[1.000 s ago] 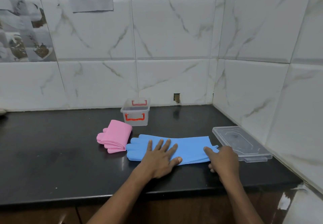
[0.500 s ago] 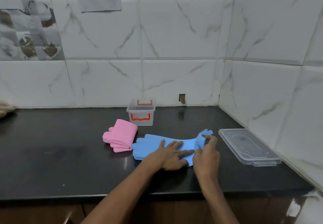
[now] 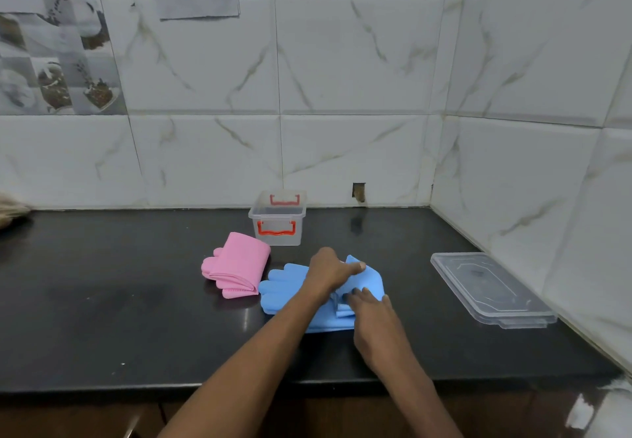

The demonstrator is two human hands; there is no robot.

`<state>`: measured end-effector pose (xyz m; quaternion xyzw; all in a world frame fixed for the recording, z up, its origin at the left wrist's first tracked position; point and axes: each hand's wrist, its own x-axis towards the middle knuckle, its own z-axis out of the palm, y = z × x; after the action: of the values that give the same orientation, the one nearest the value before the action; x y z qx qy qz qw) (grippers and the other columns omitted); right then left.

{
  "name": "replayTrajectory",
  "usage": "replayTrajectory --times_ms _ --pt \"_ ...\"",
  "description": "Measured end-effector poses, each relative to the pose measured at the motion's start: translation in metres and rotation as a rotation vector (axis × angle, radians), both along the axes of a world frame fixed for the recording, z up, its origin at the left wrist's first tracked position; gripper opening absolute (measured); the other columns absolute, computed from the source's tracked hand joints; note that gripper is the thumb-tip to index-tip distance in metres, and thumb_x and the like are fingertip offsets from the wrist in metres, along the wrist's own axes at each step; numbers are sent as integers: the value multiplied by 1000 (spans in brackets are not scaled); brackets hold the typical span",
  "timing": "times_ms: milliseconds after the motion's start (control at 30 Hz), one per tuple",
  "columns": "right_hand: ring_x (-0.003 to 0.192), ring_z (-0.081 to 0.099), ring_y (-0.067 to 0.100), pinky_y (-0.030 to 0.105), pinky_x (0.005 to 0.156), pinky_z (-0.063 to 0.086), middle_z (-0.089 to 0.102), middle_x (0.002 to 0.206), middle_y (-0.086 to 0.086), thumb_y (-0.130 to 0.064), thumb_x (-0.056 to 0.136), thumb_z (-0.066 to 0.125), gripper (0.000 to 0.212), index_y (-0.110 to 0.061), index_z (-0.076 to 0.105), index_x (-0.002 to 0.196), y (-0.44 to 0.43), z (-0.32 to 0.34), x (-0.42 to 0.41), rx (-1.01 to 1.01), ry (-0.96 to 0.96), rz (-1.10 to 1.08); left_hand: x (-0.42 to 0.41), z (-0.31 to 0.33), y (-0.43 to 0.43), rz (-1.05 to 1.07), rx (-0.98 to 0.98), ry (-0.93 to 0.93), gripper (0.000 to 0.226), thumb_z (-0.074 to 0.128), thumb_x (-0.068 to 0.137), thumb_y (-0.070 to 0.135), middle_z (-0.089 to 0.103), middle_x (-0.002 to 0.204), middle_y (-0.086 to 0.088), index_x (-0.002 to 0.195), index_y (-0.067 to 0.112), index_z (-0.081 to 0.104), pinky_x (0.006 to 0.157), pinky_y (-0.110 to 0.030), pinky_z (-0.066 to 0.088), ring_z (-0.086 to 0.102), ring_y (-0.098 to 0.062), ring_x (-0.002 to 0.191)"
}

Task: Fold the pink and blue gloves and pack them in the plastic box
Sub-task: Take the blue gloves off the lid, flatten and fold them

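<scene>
Fingers (image 3: 354, 268) of the left hand (image 3: 326, 275) pinch the doubled-over cuff of the blue gloves (image 3: 284, 287), mid-bench (image 3: 102, 318). The right hand (image 3: 374, 318) touches the fold, grip unclear. Folded pink gloves (image 3: 236, 266) lie just left of them, and the plastic box (image 3: 277, 229) stands near the back edge.

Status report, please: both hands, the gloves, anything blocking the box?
Left hand grips blue gloves, half folded; right hand presses the fold. Pink gloves folded, on the counter. Box open, empty, nothing blocking.
</scene>
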<state>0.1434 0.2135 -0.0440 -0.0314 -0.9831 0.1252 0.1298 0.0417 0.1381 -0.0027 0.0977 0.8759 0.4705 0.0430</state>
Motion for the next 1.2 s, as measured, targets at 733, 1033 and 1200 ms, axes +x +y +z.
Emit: replayTrajectory --times_ms 733,1033,1200 --pt "117 47 30 42 93 36 57 126 12 -69 84 44 71 -10 54 122 -9 9 8 -109 -31 -614 3 -34 -1 -14 -183 439 53 49 81 -11 44 134 -5 124 17 62 94 -22 36 34 -22 129" --pt "119 48 31 44 94 35 56 127 14 -75 76 51 79 -9 50 121 -14 12 12 -138 -88 -645 -9 5 -44 -444 -572 316 47 70 86 21 63 130 -1 132 16 61 91 -23 40 60 -20 113" --pt "119 52 30 42 96 36 60 125 10 -60 79 62 65 -10 51 120 -18 19 7 -346 -45 -608 -10 4 -67 -591 -669 184 73 69 85 44 28 159 4 148 22 40 116 -36 21 31 -20 142"
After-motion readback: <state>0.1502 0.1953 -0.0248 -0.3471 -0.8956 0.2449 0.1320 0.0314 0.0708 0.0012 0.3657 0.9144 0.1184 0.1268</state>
